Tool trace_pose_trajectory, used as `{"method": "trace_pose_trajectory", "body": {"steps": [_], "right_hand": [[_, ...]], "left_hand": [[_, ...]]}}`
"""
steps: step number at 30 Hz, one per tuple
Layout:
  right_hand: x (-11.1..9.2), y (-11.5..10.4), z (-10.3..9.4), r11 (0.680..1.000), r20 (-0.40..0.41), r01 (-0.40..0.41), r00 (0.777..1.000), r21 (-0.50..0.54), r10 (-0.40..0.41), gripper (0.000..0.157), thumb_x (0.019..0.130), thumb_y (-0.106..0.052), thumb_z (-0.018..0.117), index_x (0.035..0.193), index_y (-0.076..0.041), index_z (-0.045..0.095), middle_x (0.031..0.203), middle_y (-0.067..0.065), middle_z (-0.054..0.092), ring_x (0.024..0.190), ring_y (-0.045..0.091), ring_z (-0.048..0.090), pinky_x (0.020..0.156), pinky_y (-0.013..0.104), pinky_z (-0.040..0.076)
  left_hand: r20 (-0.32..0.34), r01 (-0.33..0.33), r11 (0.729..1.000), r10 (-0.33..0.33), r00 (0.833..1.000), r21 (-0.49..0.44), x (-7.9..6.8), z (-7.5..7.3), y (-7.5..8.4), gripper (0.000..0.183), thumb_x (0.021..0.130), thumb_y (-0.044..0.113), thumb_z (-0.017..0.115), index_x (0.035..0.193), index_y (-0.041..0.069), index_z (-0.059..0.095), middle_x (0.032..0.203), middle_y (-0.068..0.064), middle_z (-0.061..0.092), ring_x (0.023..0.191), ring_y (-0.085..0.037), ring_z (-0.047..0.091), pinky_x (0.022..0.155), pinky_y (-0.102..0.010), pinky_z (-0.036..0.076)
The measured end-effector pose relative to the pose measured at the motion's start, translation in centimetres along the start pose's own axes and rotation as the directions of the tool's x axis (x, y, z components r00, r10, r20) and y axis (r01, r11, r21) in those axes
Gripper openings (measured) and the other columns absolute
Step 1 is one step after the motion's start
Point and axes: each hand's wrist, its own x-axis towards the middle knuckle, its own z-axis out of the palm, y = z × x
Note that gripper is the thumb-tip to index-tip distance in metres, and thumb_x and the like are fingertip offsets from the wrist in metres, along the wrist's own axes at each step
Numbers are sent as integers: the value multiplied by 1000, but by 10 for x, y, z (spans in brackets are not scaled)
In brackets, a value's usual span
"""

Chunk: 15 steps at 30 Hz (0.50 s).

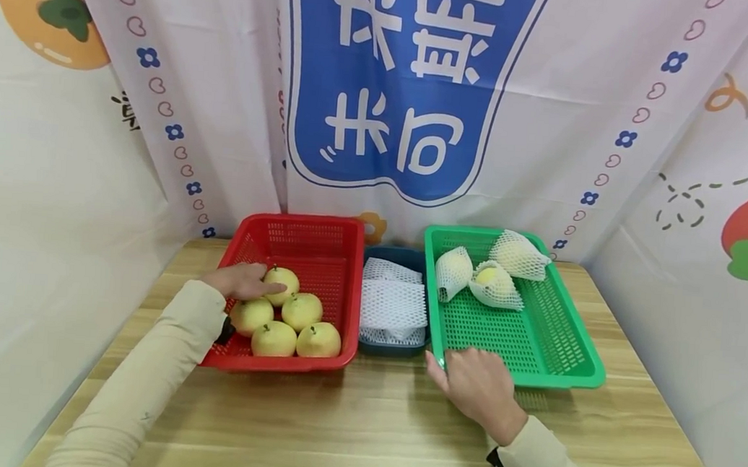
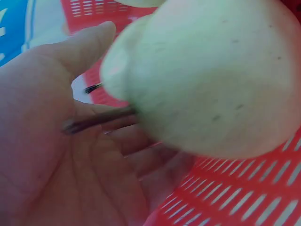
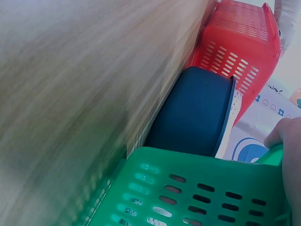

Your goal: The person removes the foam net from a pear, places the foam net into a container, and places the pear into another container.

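From here I'm seeing the left hand [image 1: 237, 280] resting part-open, loosely about a round pale-yellow pear [image 1: 283, 284] that is sitting inside the red slotted plastic basket [image 1: 331, 267]; the right hand [image 1: 477, 385] is gripping the green slotted plastic basket's [image 1: 503, 344] near-left corner.

From here I see glossy plastic on the red basket [image 1: 354, 290] and green basket [image 1: 546, 380] along the far edge of the wood-grained table [image 1: 360, 428], smooth pears [image 1: 274, 340], matt foam nets [image 1: 395, 304].
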Motion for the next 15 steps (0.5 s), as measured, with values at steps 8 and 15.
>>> {"method": "trace_pose_trajectory", "body": {"steps": [8, 15], "right_hand": [[0, 0, 0, 1000, -26, 3, 1000, 12, -3, 58, 100, -42, 61, 56, -23, 28, 47, -10, 24, 37, 8, 29, 33, 26, 25], [0, 1, -1, 1000, -35, 5, 999, 12, -4, 59, 100, -43, 60, 56, -23, 27, 48, -10, 21, 38, 7, 27, 34, 25, 23]], "left_hand": [[-195, -56, 997, 66, 978, 57, -35, -19, 20, 81, 107, 47, 55, 153, -17, 36, 156, -39, 43, 145, -56, 44, 116, -67, 40], [-321, -135, 985, 162, 933, 104, -81, -29, 59, 73, 106, 45, 58, 154, -8, 44, 154, -31, 52, 141, -52, 50, 113, -66, 44]]}}
